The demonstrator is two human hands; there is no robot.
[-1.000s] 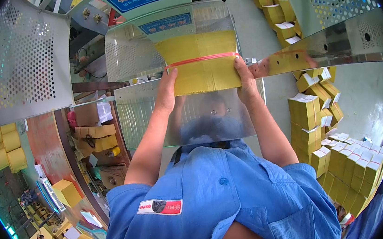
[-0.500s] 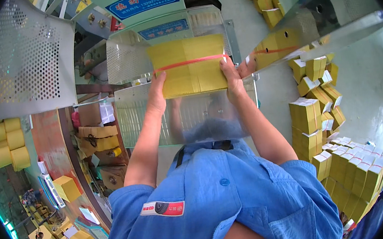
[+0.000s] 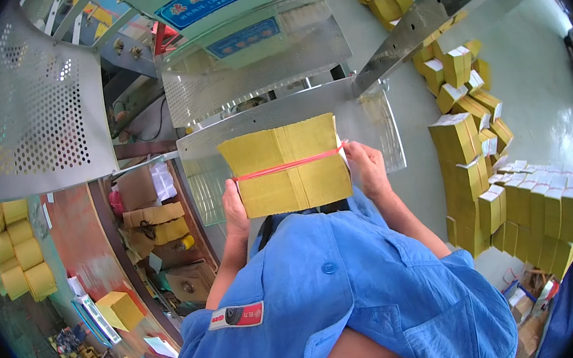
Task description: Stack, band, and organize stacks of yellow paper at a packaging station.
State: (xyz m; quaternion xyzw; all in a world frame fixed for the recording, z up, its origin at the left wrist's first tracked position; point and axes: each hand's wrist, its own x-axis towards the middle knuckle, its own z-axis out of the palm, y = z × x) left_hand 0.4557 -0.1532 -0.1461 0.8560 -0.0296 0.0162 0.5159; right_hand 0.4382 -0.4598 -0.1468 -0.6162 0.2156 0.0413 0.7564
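A thick bundle of yellow paper (image 3: pixel 287 189), with a red band (image 3: pixel 278 166) round its middle, is held up in front of my blue work shirt. My left hand (image 3: pixel 235 209) grips its left edge with the thumb on top. At the right edge my right hand (image 3: pixel 367 167) is closed where the band wraps the side; whether it pinches the band as well as the bundle I cannot tell. Beyond the bundle is the shiny metal tray (image 3: pixel 209 142) of a machine. The underside of the bundle is hidden.
Stacks of banded yellow bundles (image 3: pixel 540 201) stand on the floor to the right. A slanted metal bar (image 3: pixel 417 29) rises at the tray's right. On the left are a perforated metal guard (image 3: pixel 28 115), a reddish table (image 3: pixel 79 232) and a shelf with brown paper (image 3: pixel 154 214).
Both hands have drawn the bundle off the machine's tray toward my body. My view has turned slightly, and the bundle now tilts a little.
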